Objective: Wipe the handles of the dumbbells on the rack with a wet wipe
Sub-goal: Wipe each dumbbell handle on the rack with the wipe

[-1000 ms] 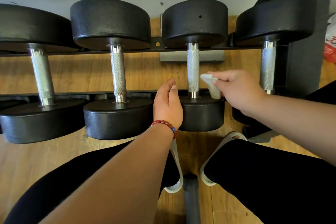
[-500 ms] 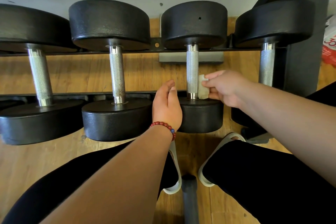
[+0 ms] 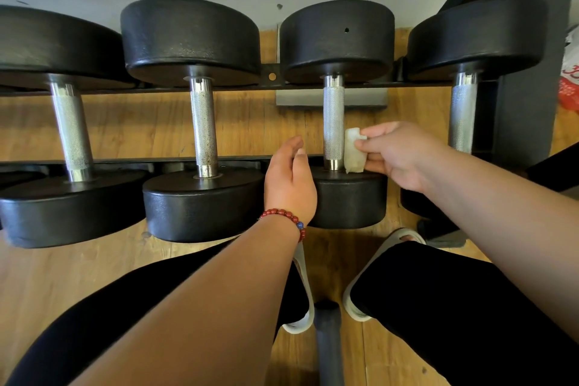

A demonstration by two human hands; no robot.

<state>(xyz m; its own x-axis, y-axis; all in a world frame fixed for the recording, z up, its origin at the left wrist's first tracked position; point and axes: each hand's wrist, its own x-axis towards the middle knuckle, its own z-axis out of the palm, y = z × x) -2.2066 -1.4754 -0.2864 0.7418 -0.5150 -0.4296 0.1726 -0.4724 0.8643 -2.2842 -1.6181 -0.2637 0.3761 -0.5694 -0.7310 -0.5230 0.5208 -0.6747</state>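
Several black dumbbells with knurled steel handles lie across the two rails of a black rack (image 3: 269, 84). My right hand (image 3: 398, 155) pinches a folded white wet wipe (image 3: 353, 154) and holds it against the right side of the third dumbbell's handle (image 3: 332, 122), near its lower end. My left hand (image 3: 289, 182), with a red bead bracelet on the wrist, rests with relaxed fingers on the near head of that dumbbell (image 3: 347, 197), just left of the handle. Left of it stand the second dumbbell's handle (image 3: 203, 128) and the first dumbbell's handle (image 3: 70, 131); the fourth handle (image 3: 463, 113) is on the right.
Wooden floor shows under the rack. A dark upright post (image 3: 529, 66) of the rack stands at the right, with a red and white bag (image 3: 568, 84) behind it. My knees in black trousers and grey slippers (image 3: 357, 294) sit below, with a dark bar (image 3: 327, 341) between them.
My right hand brought the wipe from beside the handle up against its lower right side. My left hand has stayed on the dumbbell head.
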